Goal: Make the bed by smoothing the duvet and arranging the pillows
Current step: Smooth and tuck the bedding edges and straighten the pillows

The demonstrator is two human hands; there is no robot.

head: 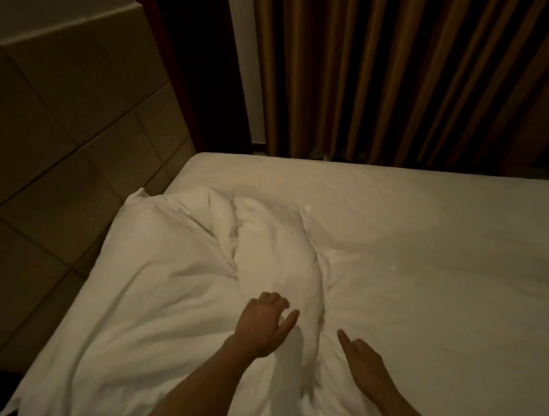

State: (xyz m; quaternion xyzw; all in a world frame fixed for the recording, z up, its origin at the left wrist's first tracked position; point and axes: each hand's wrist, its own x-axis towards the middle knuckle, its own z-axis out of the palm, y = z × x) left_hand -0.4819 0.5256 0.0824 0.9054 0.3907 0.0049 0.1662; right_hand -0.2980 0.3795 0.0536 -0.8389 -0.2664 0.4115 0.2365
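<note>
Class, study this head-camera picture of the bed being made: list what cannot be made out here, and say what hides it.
1. Left hand: its fingertips sink behind a raised fold of the duvet, so the grip is unclear.
2. Right hand: blurred; contact with the duvet is uncertain.
3. Pillows: none can be told apart from the rumpled white bedding.
4. The bed's right side: cut off by the frame edge.

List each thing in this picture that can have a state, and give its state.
Duvet: rumpled, with a raised fold running down the middle.
Sheet: bare and mostly flat on the far side.
Curtain: drawn shut.
Left hand: fingers curled on the fold.
Right hand: resting on the duvet beside the fold, forefinger out.
</note>
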